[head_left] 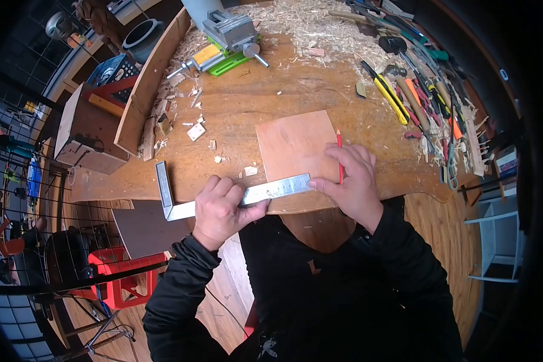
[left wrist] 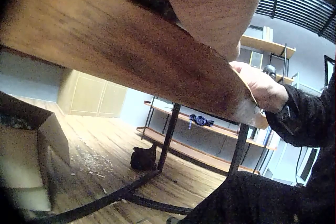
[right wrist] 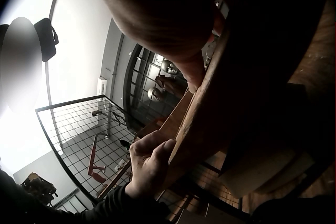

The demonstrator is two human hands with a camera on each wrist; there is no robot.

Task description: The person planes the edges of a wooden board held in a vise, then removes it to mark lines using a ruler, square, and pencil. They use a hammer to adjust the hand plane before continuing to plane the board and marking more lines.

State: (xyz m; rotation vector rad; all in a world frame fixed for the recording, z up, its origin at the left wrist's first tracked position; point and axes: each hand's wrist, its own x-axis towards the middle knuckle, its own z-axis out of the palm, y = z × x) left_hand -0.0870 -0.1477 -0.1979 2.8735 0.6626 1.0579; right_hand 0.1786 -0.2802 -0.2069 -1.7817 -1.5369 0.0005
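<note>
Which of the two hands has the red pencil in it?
The right hand, with its thumb by the free end of the metal square, has the red pencil. The left hand grips only the square.

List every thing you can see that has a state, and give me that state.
Left hand: gripping metal square
Right hand: holding red pencil
Metal square: held, laid across board's near edge
Red pencil: held
Board: lying flat
Vise: upright; opening unclear
Yellow knife: lying down
Table: strewn with shavings
</note>
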